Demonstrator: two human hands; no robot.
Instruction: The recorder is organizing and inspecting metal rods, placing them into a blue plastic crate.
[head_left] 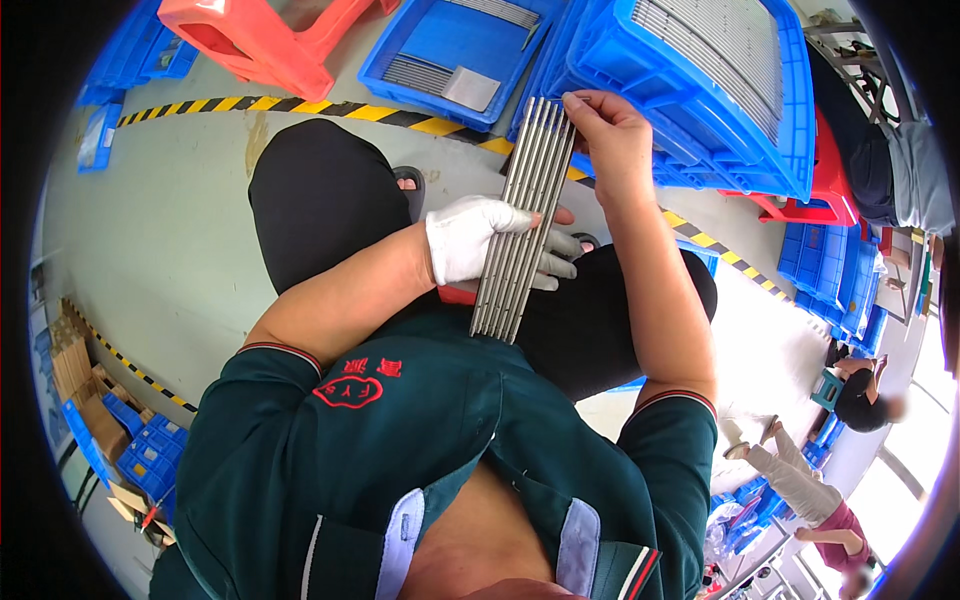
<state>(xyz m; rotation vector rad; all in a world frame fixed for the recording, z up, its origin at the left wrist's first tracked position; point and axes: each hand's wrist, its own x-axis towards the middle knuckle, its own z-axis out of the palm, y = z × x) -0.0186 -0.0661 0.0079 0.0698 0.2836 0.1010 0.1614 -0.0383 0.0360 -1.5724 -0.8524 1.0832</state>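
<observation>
Side by side in a flat row, several thin silver metal rods (503, 290) slant across my lap, their far ends pointing toward the blue crates. My left hand (465, 240), in a white glove with bare fingertips, is closed around the middle of the row. Its thumb lies over the rods and its fingers are behind them. At the far end, my bare right hand (618, 140) has thumb and forefinger closed at the tip of the rightmost rod. Small dark marks or holes show along the rods.
A blue crate (690, 150) filled with similar rods stands at far right. Left of it is a shallow blue bin (430, 100) with rods and a white card. A red stool (255, 45) stands far left. Black-yellow tape (240, 104) crosses the floor. Other people are at far right.
</observation>
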